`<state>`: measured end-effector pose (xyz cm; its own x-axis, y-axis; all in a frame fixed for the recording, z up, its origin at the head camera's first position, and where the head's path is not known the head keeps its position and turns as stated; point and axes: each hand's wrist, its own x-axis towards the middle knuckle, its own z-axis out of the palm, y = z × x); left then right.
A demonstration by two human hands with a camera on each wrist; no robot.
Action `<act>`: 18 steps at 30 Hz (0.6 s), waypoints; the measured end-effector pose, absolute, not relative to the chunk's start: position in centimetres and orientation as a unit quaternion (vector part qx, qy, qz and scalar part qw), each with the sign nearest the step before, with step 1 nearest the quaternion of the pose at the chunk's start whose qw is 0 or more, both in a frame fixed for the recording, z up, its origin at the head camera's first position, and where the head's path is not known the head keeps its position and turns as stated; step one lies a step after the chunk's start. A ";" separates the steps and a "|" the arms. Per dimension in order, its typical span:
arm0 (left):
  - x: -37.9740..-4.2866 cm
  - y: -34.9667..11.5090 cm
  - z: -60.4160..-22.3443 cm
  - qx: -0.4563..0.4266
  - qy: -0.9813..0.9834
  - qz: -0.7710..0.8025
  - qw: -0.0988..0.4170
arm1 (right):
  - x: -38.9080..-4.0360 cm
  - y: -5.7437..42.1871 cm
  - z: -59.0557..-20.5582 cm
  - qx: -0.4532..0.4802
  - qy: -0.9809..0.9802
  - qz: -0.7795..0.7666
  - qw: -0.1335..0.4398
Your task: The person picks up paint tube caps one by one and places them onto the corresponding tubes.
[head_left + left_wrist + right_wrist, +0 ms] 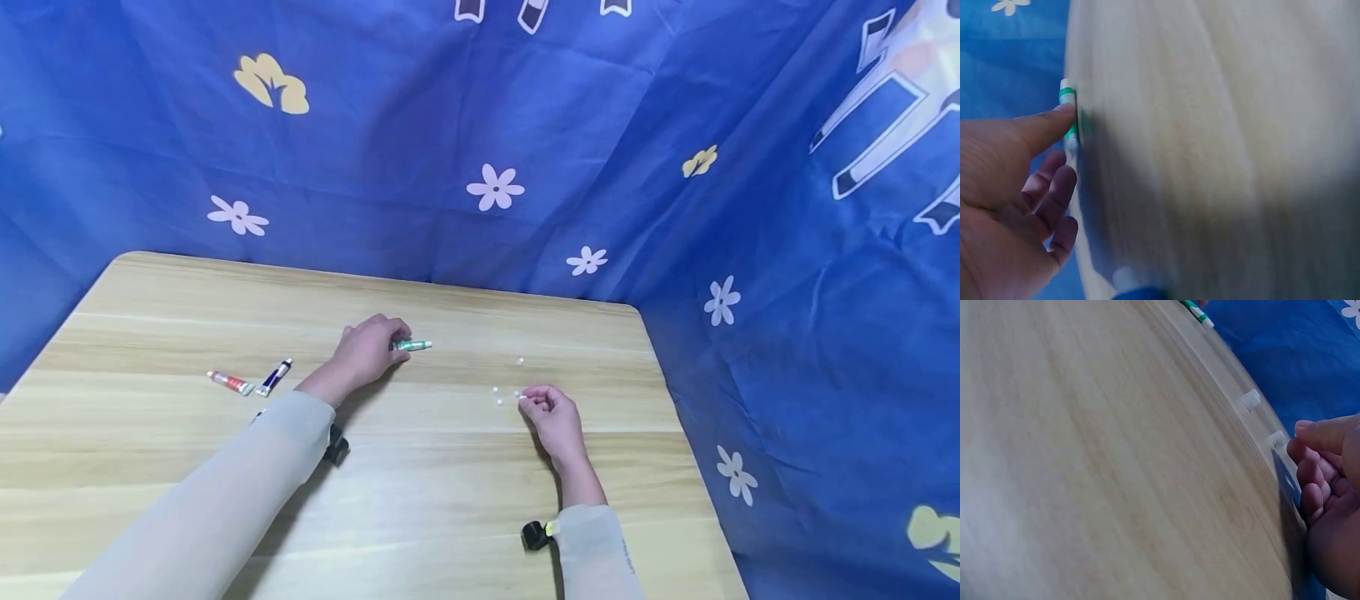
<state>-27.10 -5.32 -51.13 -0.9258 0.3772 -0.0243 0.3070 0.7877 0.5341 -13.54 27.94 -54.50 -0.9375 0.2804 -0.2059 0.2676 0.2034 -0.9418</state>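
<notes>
My left hand (369,350) grips a small green paint tube (416,345), its white end pointing right. In the left wrist view the thumb presses along the same tube (1067,94), and the other fingers curl loosely below. Toward the right of the table, my right hand (553,417) has thumb and index finger pinched together, with a tiny white cap (522,397) at their tips. Close by lie several more small white caps (495,389), one of them farther back (521,360). The right wrist view shows a white cap (1251,399) standing on the tabletop.
At the left lie a red paint tube (231,382) and a dark purple one (274,377). A blue tube (1140,294) shows at the left wrist view's lower edge. Blue patterned cloth (420,167) hangs behind and right of the wooden table (420,500).
</notes>
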 end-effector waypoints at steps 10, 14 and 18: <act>-24.4 -9.7 -48.2 0.161 0.942 0.293 0.034 | -13.5 27.7 -54.6 -0.177 -0.777 0.604 0.016; -22.0 -12.4 -48.1 0.145 0.947 0.284 0.019 | -13.5 27.6 -54.6 -0.173 -0.774 0.609 0.014; -19.4 -14.6 -48.7 0.153 0.951 0.269 0.014 | -13.6 27.4 -54.6 -0.173 -0.772 0.611 0.016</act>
